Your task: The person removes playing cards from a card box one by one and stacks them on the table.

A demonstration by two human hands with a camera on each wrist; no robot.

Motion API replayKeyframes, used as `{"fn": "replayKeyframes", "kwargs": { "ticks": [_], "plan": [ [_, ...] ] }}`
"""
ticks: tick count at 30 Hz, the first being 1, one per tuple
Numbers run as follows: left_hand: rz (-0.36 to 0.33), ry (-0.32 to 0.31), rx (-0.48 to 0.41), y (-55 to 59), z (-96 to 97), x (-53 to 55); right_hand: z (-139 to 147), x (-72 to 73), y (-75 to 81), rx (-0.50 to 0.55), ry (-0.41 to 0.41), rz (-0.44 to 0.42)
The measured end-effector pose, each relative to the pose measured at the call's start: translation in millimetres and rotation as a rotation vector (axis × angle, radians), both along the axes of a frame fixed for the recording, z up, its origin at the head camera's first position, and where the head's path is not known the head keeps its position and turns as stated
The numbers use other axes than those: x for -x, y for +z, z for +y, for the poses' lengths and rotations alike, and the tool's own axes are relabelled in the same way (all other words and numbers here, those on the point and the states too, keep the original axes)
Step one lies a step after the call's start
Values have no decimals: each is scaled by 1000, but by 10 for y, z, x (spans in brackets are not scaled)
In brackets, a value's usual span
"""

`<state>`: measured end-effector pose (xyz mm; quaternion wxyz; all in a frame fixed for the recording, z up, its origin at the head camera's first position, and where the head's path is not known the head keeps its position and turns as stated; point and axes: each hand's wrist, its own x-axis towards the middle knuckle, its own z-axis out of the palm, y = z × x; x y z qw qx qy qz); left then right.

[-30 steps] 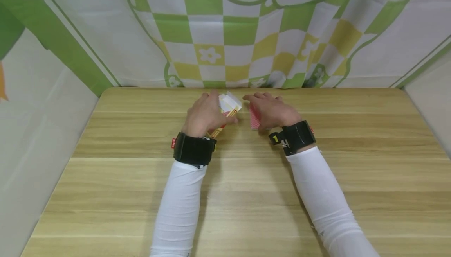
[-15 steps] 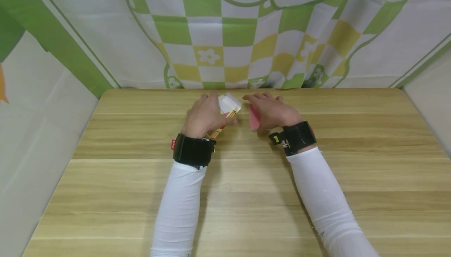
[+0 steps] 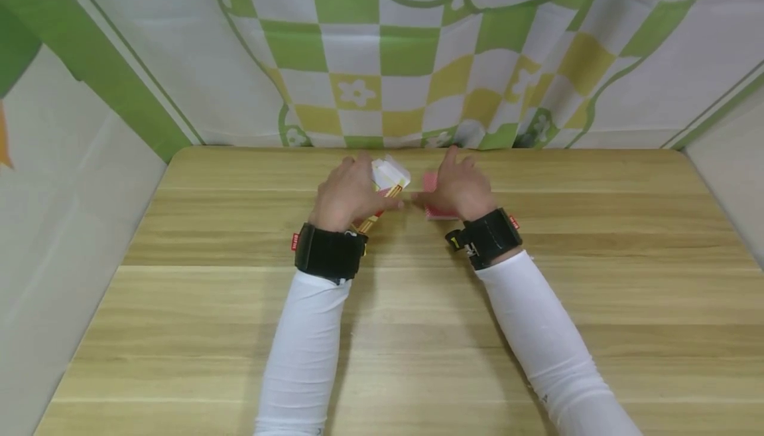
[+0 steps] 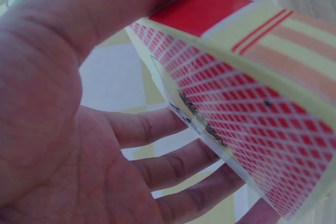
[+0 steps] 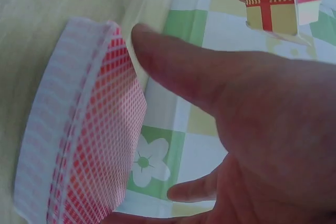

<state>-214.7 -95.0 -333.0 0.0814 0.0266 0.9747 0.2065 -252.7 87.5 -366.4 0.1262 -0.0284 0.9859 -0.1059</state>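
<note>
My left hand (image 3: 343,190) grips a playing card box (image 4: 252,114), thumb along its striped narrow side and fingers under the patterned face. The box's white open end (image 3: 390,174) points away to the right in the head view. A deck of playing cards (image 5: 100,129) with red checked backs lies on the table, a short way right of the box. Over this deck hovers my right hand (image 3: 462,187), its thumb and fingers spread apart. In the right wrist view the thumb tip is beside the deck's upper end, while the other fingers are partly hidden behind the deck.
A wooden table (image 3: 418,330) lies under both forearms. Its back edge meets a hanging green, white and yellow checked cloth (image 3: 406,51), close beyond the hands. Pale cloth walls (image 3: 65,223) rise at the sides.
The right hand has turned and spread its fingers, its thumb now pointing left across the deck. The deck stays where it was. The left hand and box have hardly moved.
</note>
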Motion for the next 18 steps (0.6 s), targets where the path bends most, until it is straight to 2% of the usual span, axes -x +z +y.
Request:
{"fn": "replayKeyframes", "kwargs": {
  "ticks": [18],
  "plan": [
    [-1, 7, 1, 4, 12, -10, -28, 32, -30, -59, 29, 0]
  ]
}}
